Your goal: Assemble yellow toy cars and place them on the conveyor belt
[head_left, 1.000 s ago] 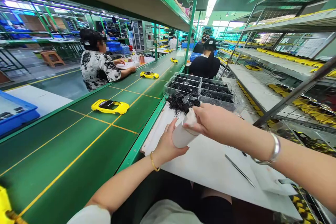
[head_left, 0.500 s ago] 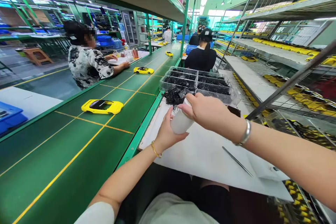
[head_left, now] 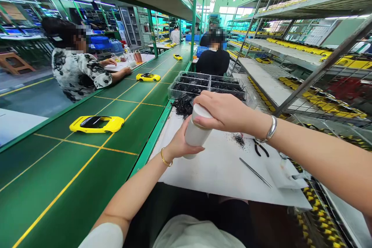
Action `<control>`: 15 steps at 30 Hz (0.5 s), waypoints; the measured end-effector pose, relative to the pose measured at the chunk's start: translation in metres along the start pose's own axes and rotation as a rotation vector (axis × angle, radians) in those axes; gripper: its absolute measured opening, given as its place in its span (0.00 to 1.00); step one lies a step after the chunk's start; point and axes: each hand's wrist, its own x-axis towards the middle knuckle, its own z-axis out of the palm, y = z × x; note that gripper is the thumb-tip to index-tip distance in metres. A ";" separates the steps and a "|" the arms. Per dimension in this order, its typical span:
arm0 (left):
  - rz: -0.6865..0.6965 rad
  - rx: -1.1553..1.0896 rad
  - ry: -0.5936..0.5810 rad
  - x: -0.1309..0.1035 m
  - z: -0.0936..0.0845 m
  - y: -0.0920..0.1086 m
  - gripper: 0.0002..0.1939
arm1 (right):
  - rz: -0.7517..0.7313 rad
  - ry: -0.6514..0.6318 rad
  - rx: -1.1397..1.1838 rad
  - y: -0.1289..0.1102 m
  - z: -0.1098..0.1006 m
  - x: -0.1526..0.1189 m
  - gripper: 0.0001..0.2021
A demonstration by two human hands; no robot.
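Note:
A white bottle (head_left: 198, 133), likely a drinking flask, is held slightly tilted above the white worktop (head_left: 209, 176). My left hand (head_left: 180, 140) wraps round its body from the left. My right hand (head_left: 216, 110) grips the bottle's lid (head_left: 202, 111) from above and the right. Just behind the hands lie a heap of thin black parts (head_left: 183, 106) and a clear divided box (head_left: 210, 81) full of similar pieces. To the right of the bottle are small black grains (head_left: 238, 139), black-handled pliers (head_left: 261, 148) and metal tweezers (head_left: 255, 172).
A green conveyor belt (head_left: 87, 170) on the left carries yellow toy car bodies (head_left: 97, 124). A co-worker (head_left: 78, 66) sits across the belt, and another person (head_left: 213, 60) sits ahead. A metal rack (head_left: 308, 60) with rows of yellow car bodies stands on the right.
The view has shifted a little, uncovering the grains and pliers. The bottle is turned more upright, with its lid now in view under my right hand. The nearest toy car appears farther left and lower.

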 end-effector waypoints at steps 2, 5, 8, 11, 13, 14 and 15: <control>-0.059 0.010 0.128 0.005 0.009 0.001 0.51 | 0.180 0.018 -0.045 -0.003 0.004 0.005 0.26; -0.110 0.079 0.366 0.020 0.021 0.002 0.54 | 0.394 0.032 -0.121 -0.001 0.004 0.017 0.28; -0.059 0.145 0.454 0.038 0.028 -0.002 0.58 | 0.422 -0.026 -0.101 0.007 -0.001 0.027 0.32; -0.027 0.238 0.491 0.052 0.032 -0.011 0.58 | 0.548 -0.091 -0.094 0.016 -0.006 0.036 0.36; -0.026 0.277 0.521 0.058 0.035 -0.019 0.58 | 0.646 -0.181 -0.071 0.021 -0.006 0.041 0.41; -0.027 0.284 0.530 0.061 0.037 -0.023 0.57 | 0.674 -0.242 -0.049 0.024 -0.006 0.043 0.43; -0.033 0.285 0.532 0.063 0.038 -0.027 0.57 | 0.678 -0.297 -0.029 0.026 -0.005 0.045 0.44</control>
